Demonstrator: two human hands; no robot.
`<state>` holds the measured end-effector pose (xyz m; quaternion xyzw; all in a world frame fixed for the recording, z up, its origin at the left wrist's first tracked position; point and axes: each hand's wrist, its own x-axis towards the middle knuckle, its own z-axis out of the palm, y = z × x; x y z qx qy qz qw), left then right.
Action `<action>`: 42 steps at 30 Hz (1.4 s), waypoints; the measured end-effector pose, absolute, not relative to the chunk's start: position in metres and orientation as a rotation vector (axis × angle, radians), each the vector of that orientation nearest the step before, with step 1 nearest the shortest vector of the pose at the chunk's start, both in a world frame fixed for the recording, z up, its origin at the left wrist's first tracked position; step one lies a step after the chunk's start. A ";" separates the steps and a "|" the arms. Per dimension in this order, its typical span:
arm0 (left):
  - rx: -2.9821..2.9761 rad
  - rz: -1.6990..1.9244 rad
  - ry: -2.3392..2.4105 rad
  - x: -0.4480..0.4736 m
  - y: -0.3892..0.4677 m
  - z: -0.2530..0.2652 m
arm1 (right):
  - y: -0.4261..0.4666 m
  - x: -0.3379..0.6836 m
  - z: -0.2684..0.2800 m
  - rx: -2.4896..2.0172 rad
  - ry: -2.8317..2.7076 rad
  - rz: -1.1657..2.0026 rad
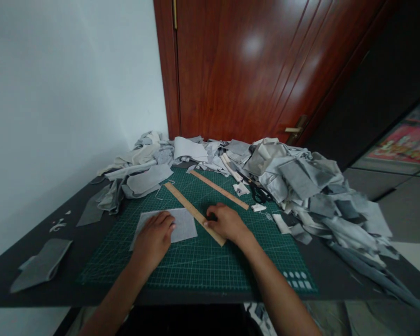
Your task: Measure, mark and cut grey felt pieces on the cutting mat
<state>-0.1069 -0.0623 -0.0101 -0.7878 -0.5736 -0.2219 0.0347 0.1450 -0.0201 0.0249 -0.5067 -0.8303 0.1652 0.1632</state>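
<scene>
Open mat in front and between the rulers; cloth heaps wall off the back and right.
The bare near strip of the green mat (196, 275) leaves a low passage between the two forearms. The left fingers (162, 217) cover part of the pale cloth (185, 225); the right fingers (217, 210) block the lower end of the near ruler (182, 199). A narrow lane runs between it and the far ruler (220, 189). Scissors (259, 192) and scraps crowd the right edge; leftward, a folded grey cloth (44, 263) obstructs the tabletop (91, 295).
</scene>
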 end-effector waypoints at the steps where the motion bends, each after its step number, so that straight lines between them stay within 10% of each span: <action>1: -2.435 -0.680 -1.730 -0.108 -0.062 -0.011 | -0.019 0.146 0.026 -1.401 -2.356 0.451; 24: -2.585 -0.714 -1.456 -0.093 -0.075 -0.011 | 0.033 0.232 0.018 -2.165 -1.672 -0.006; 42: -2.751 -0.562 -1.439 -0.081 -0.085 -0.007 | 0.043 0.271 -0.003 -2.173 -1.371 0.361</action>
